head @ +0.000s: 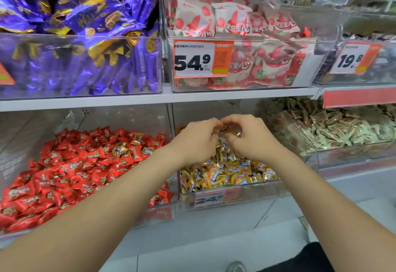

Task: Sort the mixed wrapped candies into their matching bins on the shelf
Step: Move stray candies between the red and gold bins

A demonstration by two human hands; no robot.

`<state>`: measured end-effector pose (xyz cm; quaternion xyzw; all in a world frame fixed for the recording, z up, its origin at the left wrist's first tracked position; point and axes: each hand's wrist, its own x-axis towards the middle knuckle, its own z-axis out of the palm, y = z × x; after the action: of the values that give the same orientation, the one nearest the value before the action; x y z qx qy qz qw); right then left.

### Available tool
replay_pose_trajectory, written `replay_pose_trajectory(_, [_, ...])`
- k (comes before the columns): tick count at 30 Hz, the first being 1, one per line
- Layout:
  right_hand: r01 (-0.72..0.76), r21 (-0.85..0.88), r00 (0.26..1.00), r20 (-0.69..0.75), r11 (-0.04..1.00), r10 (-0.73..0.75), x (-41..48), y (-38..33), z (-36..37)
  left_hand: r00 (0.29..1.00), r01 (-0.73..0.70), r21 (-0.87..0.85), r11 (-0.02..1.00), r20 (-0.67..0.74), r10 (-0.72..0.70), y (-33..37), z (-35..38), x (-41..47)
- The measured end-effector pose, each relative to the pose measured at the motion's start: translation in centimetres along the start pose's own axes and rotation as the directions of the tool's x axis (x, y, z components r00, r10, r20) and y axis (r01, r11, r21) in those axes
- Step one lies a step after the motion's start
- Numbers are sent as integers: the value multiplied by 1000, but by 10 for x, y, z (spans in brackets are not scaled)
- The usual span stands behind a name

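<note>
- The left hand [196, 141] and right hand [255, 141] meet over the gold candy bin [235, 196]. Their fingers are curled, and together they pinch a few gold-wrapped candies [228, 131] at the fingertips.
- The red candy bin [158, 213] sits at 9 o'clock of the hands, and stray gold candies [121, 149] lie among its red ones.
- A price tag [202, 58] reading 54.9 hangs at 12 o'clock.

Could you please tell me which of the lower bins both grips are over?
The middle bin of gold candies: left grip and right grip meet above it, pinching a candy; the red bin lies left.
</note>
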<state>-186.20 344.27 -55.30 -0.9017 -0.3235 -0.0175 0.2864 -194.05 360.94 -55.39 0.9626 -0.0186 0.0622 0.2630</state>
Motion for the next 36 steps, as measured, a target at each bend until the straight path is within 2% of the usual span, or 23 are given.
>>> replay_pose_trajectory(3, [-83,61,992,-86,995,88,-3,-17,0,977,-55,100,993,-202,74,-7,-14,-18])
replay_pose_trajectory(6, [-4,154,998,-58,988,13,-11,-49,6,947,37,69,997,-322,-13,-40,-31,-51])
replay_pose_trajectory(8, [133,156,990,26,979,-138,-17,-73,14,972,117,63,991,-213,-101,-72,-39,-69])
replay_pose_trajectory(11, [319,47,938,127,947,-322,-14,-91,41,986,119,184,976,97,-139,-116,-39,-80])
replay_pose_trajectory(13, [375,-7,913,174,927,-368,-5,-94,59,970,58,215,975,219,-106,-131,-33,-80])
replay_pose_trajectory(15, [380,-51,908,209,924,-362,7,-96,71,965,-15,187,982,258,-35,-138,-23,-75])
replay_pose_trajectory(18, [319,-149,935,211,936,-285,26,-99,80,970,-6,145,989,239,-29,-141,-6,-64])
replay_pose_trajectory(22, [271,-149,948,213,951,-237,42,-98,85,960,-50,311,949,278,-41,-144,5,-53])
replay_pose_trajectory(28, [377,-89,917,179,922,-357,39,-106,77,964,-29,358,933,256,-68,-138,12,-55])
replay_pose_trajectory(32, [391,-108,912,179,914,-369,35,-105,75,966,80,206,975,224,-127,-144,-7,-62])
replay_pose_trajectory(34, [402,-179,911,173,898,-373,32,-107,72,981,136,134,982,121,-153,-147,-28,-67])
replay_pose_trajectory(36, [469,-239,880,212,850,-426,29,-116,71,983,184,73,980,9,-185,-149,-48,-76])
